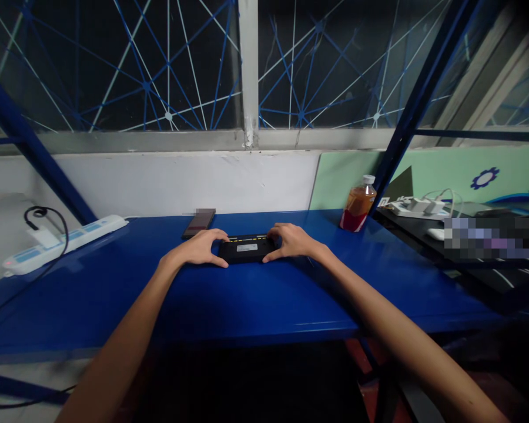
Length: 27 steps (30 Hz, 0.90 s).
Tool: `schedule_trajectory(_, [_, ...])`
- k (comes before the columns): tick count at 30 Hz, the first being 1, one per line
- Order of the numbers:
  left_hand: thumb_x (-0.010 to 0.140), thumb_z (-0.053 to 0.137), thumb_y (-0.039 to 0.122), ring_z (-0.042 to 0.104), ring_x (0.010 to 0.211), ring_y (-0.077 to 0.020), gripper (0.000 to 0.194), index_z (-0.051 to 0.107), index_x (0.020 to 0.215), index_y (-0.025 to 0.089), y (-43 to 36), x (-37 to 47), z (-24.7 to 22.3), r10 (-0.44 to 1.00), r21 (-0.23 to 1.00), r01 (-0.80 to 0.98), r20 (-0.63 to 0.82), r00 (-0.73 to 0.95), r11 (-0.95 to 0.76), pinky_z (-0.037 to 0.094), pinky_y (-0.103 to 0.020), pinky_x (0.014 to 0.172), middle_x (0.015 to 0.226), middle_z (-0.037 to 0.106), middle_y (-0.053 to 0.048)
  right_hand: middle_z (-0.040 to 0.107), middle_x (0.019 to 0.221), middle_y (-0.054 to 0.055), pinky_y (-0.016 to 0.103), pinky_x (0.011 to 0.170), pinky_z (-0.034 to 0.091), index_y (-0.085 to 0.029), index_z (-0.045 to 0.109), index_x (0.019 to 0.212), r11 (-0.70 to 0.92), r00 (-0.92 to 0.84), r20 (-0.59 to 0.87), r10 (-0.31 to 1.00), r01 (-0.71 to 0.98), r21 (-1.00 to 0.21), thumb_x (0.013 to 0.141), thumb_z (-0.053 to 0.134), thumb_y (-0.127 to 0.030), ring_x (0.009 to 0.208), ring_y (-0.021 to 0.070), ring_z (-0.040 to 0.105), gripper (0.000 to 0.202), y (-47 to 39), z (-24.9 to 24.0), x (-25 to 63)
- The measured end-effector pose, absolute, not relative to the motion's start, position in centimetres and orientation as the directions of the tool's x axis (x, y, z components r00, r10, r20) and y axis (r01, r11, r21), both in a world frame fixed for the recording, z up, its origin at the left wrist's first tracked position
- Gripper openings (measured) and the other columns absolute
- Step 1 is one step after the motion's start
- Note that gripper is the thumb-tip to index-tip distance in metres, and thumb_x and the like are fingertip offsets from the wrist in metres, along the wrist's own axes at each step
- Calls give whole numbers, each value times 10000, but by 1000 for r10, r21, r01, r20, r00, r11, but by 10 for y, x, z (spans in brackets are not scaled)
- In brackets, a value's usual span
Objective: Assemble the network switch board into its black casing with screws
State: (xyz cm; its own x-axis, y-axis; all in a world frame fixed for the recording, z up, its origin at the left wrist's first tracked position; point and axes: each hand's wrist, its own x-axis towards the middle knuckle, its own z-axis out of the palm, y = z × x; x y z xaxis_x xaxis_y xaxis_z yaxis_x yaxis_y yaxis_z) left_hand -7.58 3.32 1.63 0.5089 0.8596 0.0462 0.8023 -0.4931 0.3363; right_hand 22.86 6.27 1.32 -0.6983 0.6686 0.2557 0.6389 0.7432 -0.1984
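Note:
A black, flat rectangular device [247, 254] with a pale label and a yellow dashed line along its far edge is at the middle of the blue table [264, 305]. My left hand [203, 248] grips its left end, thumb at the near corner and fingers at the far one. At the right end, my right hand [291, 242] holds it in the same way. Whether the device rests on the table or is slightly raised, I cannot tell. Just behind my left hand lies a dark phone-like slab [200, 222].
A white power strip [66, 244] with a plug and black cable lies at the left. An orange drink bottle [358, 205] stands at the back right. Beyond it are another power strip [418, 207] and a dark surface with cables. Blue frame posts slant up on both sides.

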Motion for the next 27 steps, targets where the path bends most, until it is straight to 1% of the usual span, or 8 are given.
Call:
schedule_trajectory(4, [610, 739, 575, 473, 1223, -364, 698, 601, 1193, 216, 33, -74, 18, 863, 339, 806, 34, 505, -485, 355, -501, 988, 1363, 507, -139, 644, 857, 71, 281, 569, 340, -181, 659, 916, 741, -701, 240, 671, 647, -181, 568, 656, -773, 746, 214, 584, 687, 61, 16, 227])
schedule_trajectory(9, [622, 723, 578, 467, 1242, -373, 697, 620, 1204, 209, 33, -73, 20, 861, 313, 816, 13, 508, -486, 355, -515, 997, 1392, 486, -142, 647, 831, 76, 278, 539, 301, -175, 664, 880, 747, -708, 253, 659, 656, -112, 592, 622, -791, 720, 212, 578, 681, 58, 18, 225])
schedule_trajectory(12, [636, 707, 581, 460, 1255, -350, 706, 612, 1227, 208, 32, -72, 22, 865, 291, 829, -11, 502, -478, 350, -475, 1022, 1407, 476, -118, 647, 825, 73, 269, 525, 280, -176, 659, 850, 738, -710, 221, 668, 670, -80, 608, 603, -797, 705, 203, 576, 669, 58, 16, 223])
schedule_trajectory(15, [642, 701, 587, 462, 1255, -325, 730, 605, 1237, 175, 31, -70, 24, 869, 267, 841, -28, 495, -471, 340, -425, 1041, 1405, 478, -117, 652, 834, 74, 263, 521, 270, -176, 649, 846, 731, -710, 198, 676, 679, -61, 610, 602, -797, 710, 202, 581, 666, 60, 12, 223])
schedule_trajectory(17, [638, 703, 592, 469, 1246, -321, 740, 604, 1232, 162, 31, -70, 24, 868, 262, 841, -26, 496, -473, 345, -423, 1036, 1394, 487, -126, 653, 841, 72, 263, 532, 283, -178, 641, 865, 732, -709, 202, 676, 677, -72, 609, 606, -794, 726, 206, 586, 668, 61, 10, 222])
schedule_trajectory(21, [630, 707, 606, 474, 1236, -322, 744, 599, 1226, 174, 32, -70, 22, 868, 257, 840, -7, 496, -478, 345, -438, 1032, 1381, 497, -127, 640, 875, 71, 264, 561, 325, -181, 623, 908, 726, -697, 213, 685, 676, -124, 613, 625, -775, 754, 206, 582, 663, 62, 7, 223])
schedule_trajectory(27, [635, 708, 592, 477, 1231, -327, 751, 570, 1251, 184, 36, -75, 16, 871, 271, 836, 19, 490, -476, 349, -447, 1019, 1369, 511, -126, 565, 1052, 101, 295, 632, 406, -176, 600, 1032, 719, -672, 266, 691, 674, -167, 589, 669, -750, 806, 215, 578, 728, 63, 3, 226])
